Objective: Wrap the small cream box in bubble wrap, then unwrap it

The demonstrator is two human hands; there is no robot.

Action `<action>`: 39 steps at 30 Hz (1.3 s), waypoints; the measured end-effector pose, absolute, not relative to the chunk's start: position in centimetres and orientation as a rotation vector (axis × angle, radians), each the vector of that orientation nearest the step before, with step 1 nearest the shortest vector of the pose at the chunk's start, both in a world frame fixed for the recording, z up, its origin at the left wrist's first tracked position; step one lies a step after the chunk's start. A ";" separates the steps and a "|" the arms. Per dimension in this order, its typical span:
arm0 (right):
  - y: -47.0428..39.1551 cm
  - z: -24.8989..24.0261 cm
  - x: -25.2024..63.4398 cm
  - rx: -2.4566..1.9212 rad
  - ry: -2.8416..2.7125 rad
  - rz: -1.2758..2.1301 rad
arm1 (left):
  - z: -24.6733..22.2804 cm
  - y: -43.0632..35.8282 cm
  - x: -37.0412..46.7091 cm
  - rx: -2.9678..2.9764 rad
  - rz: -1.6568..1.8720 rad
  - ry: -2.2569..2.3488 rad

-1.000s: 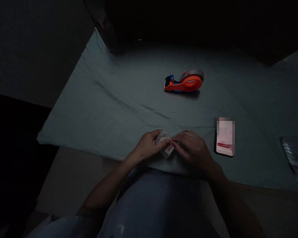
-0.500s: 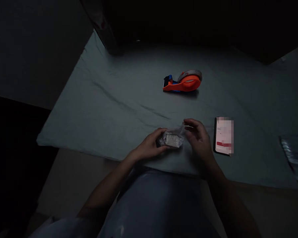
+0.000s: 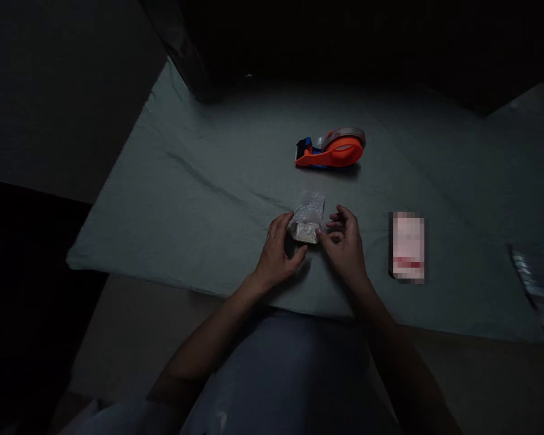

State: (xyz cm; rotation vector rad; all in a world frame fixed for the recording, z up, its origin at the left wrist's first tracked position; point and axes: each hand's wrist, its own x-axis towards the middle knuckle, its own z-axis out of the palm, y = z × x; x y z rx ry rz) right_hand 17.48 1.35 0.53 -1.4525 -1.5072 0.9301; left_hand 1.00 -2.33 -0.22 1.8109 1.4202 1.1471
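Observation:
A small boxy packet in clear bubble wrap point(image 3: 310, 208) lies on the cloth between my two hands, its pale near end facing me. My left hand point(image 3: 278, 251) is at its left, fingers and thumb spread apart, with the fingertips by the packet's left edge and the thumb just short of its near end. On the other side, my right hand point(image 3: 347, 244) has its thumb tip against the near right corner of the wrap. The other right fingers are loosely bent and apart from the packet. Dim light hides finer detail.
An orange and blue tape dispenser point(image 3: 333, 151) with a roll of tape lies beyond the packet. To the right is a phone point(image 3: 408, 248) with a blurred screen. Shiny plastic point(image 3: 537, 284) lies at the far right. A pale green cloth point(image 3: 163, 217) covers the surface.
The packet has turned so its length points away from me, and it now lies farther from the near edge. My right hand has let go of the raised wrap and lowered its thumb to the corner.

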 end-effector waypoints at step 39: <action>-0.1 0.5 19.9 -1.548 -1.947 0.644 | 1.0 -1.5 0.5 1.948 0.701 1.739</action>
